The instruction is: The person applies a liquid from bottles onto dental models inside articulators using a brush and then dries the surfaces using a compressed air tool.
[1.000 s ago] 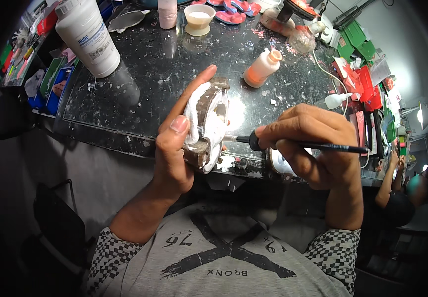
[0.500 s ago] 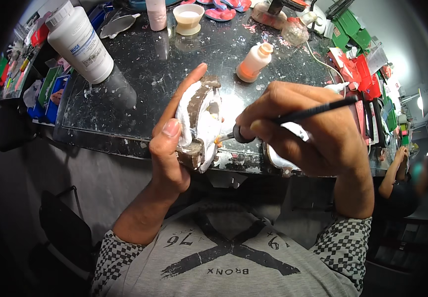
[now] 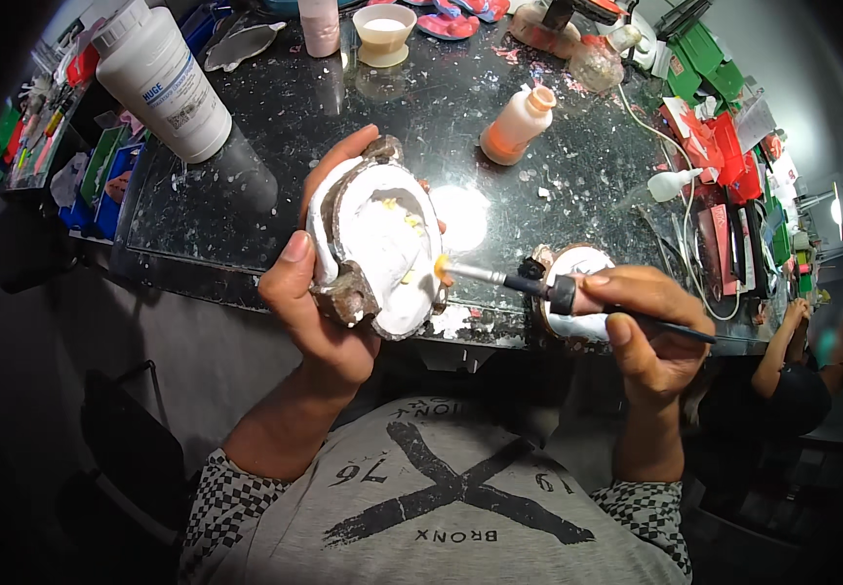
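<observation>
At the counter's near edge (image 3: 209, 267), the left hand (image 3: 329, 336) clasps a mould (image 3: 392, 249), seemingly tilted to meet the brush (image 3: 521, 284). The right hand (image 3: 657, 330) pinches that brush.

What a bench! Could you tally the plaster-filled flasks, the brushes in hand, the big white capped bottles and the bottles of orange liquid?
Plaster-filled flasks: 2, one in the left hand
Brush: 1, in the right hand
Big white bottle: 1
Bottle of orange liquid: 1
Total: 5
</observation>
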`<state>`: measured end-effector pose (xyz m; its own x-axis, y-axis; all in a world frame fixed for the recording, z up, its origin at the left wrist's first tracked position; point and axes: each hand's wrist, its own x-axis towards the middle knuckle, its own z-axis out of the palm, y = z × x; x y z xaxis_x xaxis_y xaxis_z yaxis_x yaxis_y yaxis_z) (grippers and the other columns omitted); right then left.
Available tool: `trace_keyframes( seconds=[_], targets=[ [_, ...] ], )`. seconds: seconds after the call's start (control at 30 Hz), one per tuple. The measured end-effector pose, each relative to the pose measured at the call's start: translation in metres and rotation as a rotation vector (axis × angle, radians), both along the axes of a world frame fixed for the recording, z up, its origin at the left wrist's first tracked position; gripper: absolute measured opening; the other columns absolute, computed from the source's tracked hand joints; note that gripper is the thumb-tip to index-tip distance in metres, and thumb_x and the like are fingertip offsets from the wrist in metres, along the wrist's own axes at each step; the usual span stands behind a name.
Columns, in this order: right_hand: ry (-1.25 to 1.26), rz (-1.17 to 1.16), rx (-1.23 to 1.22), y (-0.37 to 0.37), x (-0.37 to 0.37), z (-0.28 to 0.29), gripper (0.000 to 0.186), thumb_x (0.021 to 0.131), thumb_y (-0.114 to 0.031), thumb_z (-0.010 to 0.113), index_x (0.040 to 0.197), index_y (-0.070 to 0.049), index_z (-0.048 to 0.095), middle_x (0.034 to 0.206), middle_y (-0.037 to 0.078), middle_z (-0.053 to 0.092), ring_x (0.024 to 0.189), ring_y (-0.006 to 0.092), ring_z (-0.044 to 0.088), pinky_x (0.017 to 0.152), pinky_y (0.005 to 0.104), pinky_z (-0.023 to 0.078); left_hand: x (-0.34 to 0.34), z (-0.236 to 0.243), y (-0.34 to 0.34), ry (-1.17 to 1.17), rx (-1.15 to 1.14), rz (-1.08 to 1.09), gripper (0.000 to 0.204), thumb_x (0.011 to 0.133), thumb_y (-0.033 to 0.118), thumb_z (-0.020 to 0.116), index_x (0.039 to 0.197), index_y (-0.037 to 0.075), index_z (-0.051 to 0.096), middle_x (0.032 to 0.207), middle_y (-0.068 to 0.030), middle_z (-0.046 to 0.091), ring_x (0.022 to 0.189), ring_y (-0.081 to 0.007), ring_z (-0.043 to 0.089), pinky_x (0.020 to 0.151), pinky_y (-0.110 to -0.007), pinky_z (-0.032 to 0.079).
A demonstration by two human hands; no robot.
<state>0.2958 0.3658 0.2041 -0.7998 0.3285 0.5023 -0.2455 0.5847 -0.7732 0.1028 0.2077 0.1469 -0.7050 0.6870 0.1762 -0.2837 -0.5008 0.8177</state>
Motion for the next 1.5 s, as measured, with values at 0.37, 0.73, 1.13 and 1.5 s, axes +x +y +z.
trace_keyframes(
  seconds=[0.37, 0.73, 1.13, 1.5],
  targets=[
    [0.006, 0.005, -0.088, -0.013, 0.005, -0.022, 0.033, 0.078, 0.011, 0.068, 0.11, 0.007, 0.075, 0.1, 0.019, 0.077, 0.096, 0.0276, 0.076, 0.095, 0.0389, 0.059, 0.004, 0.003, 0.003, -0.007, 0.024, 0.038, 0.083, 0.093, 0.051, 0.023, 0.152, -0.007, 0.034, 0.115, -0.0215, 0.065, 0.1, -0.0266, 0.067, 0.09, -0.039, 0.055],
    [-0.017, -0.013, 0.219, -0.006, -0.003, 0.002, 0.038, 0.069, 0.011, 0.072, 0.105, 0.002, 0.078, 0.098, 0.016, 0.078, 0.09, 0.026, 0.078, 0.089, 0.0368, 0.063, 0.008, 0.002, 0.003, 0.11, -0.09, 0.073, 0.092, 0.086, 0.056, 0.036, 0.155, -0.003, 0.03, 0.125, -0.0263, 0.06, 0.106, -0.0336, 0.068, 0.081, -0.043, 0.064],
    [-0.186, 0.018, 0.274, -0.014, -0.009, 0.037, 0.033, 0.072, 0.007, 0.078, 0.103, -0.003, 0.079, 0.093, 0.014, 0.078, 0.083, 0.0245, 0.078, 0.074, 0.032, 0.063, 0.009, 0.001, 0.0, 0.179, -0.152, 0.079, 0.098, 0.08, 0.058, 0.04, 0.156, -0.004, 0.029, 0.129, -0.028, 0.057, 0.108, -0.0339, 0.068, 0.081, -0.044, 0.065],
    [-0.15, 0.007, 0.265, -0.009, -0.01, 0.032, 0.032, 0.074, 0.008, 0.076, 0.105, -0.001, 0.078, 0.092, 0.015, 0.078, 0.082, 0.0234, 0.078, 0.072, 0.0311, 0.062, 0.009, 0.001, 0.003, 0.183, -0.124, 0.102, 0.099, 0.081, 0.059, 0.042, 0.157, -0.002, 0.027, 0.132, -0.028, 0.055, 0.11, -0.0345, 0.067, 0.08, -0.046, 0.066]
  ],
)
